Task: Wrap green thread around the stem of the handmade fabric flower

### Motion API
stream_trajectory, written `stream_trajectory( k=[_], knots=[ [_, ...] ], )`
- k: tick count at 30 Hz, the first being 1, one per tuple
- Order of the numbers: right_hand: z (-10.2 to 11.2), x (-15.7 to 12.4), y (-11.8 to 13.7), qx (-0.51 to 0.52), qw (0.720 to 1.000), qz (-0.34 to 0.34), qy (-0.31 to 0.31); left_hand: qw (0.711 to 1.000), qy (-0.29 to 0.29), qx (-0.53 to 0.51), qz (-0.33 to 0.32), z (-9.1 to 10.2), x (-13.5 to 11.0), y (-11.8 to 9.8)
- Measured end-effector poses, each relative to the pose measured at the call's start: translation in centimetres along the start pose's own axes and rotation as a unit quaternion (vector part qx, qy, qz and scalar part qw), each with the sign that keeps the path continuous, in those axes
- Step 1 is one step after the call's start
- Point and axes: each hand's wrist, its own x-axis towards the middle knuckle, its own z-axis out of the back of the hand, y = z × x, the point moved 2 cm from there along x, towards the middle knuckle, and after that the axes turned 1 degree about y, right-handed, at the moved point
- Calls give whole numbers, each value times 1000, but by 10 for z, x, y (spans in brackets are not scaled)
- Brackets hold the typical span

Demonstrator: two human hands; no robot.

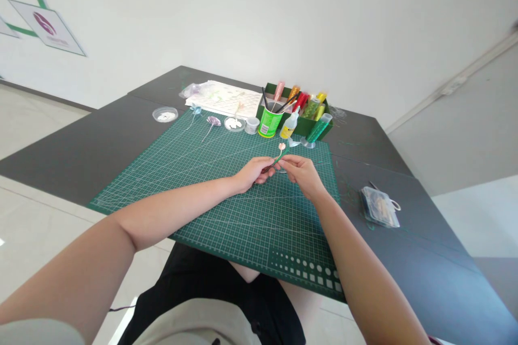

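Both my hands meet over the middle of a green cutting mat (226,210). My left hand (254,171) and my right hand (299,168) pinch the thin green stem of a small craft flower (281,146) with a pale pink head, which stands up between them. The fingers of both hands are closed on the stem. Two more small flowers on wire stems, one purple (213,121) and one pale blue (196,109), lie on the mat's far left part.
At the mat's far edge stand a green cup of tools (268,122), a glue bottle (288,126), a green box of glitter tubes (311,110), small white dishes (234,124), a clear lid (165,114) and printed sheets (224,98). A clear pouch (379,206) lies right on the dark table (404,259).
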Motion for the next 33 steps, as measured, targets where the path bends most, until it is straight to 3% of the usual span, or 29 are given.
stream_trajectory(
  k=[5, 11, 15, 19, 26, 33],
  knots=[
    [7, 1, 1, -81, 996, 32, -25, 999, -44, 26, -11, 4, 2, -1],
    [17, -10, 21, -141, 989, 42, 31, 990, -46, 129, -15, 8, 6, -2],
    [19, -19, 36, -145, 985, 56, 77, 974, -21, 223, -24, 8, 6, 1],
    [21, -25, 48, -130, 985, 75, 82, 951, 11, 308, -37, 6, 5, 2],
    [28, -28, 56, -118, 988, 88, 34, 912, 94, 396, -52, 1, -4, -2],
    [33, -18, 42, -126, 989, 76, -15, 885, 152, 437, -61, -4, -9, -5]
  ],
)
